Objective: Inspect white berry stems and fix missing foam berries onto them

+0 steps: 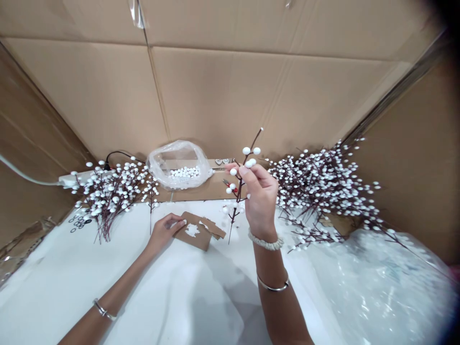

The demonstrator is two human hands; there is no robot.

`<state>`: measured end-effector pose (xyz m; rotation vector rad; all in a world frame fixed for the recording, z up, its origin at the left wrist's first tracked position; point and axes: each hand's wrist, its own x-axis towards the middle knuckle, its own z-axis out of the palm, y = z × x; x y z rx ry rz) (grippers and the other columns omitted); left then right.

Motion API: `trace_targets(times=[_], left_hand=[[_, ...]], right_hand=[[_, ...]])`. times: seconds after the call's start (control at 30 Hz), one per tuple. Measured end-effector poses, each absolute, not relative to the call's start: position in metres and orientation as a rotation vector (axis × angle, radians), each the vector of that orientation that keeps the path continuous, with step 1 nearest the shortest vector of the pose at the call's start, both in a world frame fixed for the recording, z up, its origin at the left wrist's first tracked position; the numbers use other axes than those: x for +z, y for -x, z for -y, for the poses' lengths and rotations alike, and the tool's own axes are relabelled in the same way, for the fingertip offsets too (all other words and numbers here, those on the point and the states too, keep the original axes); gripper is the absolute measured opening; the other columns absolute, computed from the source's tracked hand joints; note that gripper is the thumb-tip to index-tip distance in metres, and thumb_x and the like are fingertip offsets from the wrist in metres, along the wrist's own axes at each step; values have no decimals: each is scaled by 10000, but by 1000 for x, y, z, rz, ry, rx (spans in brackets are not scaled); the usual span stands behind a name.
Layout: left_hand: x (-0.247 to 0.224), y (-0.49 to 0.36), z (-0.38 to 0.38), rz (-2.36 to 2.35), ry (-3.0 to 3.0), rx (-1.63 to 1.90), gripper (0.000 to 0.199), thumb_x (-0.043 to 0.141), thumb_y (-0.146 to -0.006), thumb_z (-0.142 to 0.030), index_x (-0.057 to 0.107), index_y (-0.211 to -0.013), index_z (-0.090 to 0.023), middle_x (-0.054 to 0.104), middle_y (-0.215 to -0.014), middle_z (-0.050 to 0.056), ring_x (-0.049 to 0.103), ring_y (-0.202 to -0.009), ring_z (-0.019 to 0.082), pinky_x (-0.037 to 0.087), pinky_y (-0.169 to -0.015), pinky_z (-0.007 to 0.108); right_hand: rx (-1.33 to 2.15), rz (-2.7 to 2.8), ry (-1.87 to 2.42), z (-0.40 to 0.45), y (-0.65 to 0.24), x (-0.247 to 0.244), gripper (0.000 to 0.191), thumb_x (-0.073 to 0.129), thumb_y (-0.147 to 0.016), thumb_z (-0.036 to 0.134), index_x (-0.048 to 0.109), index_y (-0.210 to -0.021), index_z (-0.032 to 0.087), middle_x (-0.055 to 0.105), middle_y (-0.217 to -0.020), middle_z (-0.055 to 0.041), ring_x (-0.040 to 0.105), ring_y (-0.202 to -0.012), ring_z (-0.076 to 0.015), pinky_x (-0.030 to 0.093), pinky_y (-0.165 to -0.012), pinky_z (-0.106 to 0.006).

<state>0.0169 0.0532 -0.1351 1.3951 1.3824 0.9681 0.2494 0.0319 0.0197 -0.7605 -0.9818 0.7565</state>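
Observation:
Raised above the table, my right hand (260,194) is closed on a brown branch (240,184) that carries white berries; its bare tip points up and its thin lower end hangs down. My left hand (167,232) rests at the left edge of a brown cardboard piece (196,235), its fingertips pressed on it. A patch of white stuff (192,230) lies on that cardboard, with torn strips at its right side. Behind, an open plastic bag (179,163) holds loose white berries (185,171).
Berry branches lie in a bundle (113,191) at the left and a bigger pile (319,182) at the right. Clear plastic sheeting (381,282) covers the front right. Black rings (77,223) lie at the left, near a white power strip (75,179). Cardboard walls (223,96) surround the table.

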Motion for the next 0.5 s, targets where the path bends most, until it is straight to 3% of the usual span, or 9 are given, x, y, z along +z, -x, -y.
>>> trace_targets(times=[0.5], left_hand=[[-164, -14, -58, -1395, -1611, 1014, 285, 722, -723, -474, 717, -798, -199, 700, -925, 63, 634, -935, 240, 473, -896, 356]], right_hand=[[777, 949, 779, -33, -249, 18, 124, 670, -806, 324, 701, -751, 218, 762, -871, -7, 708, -881, -158, 588, -823, -320]])
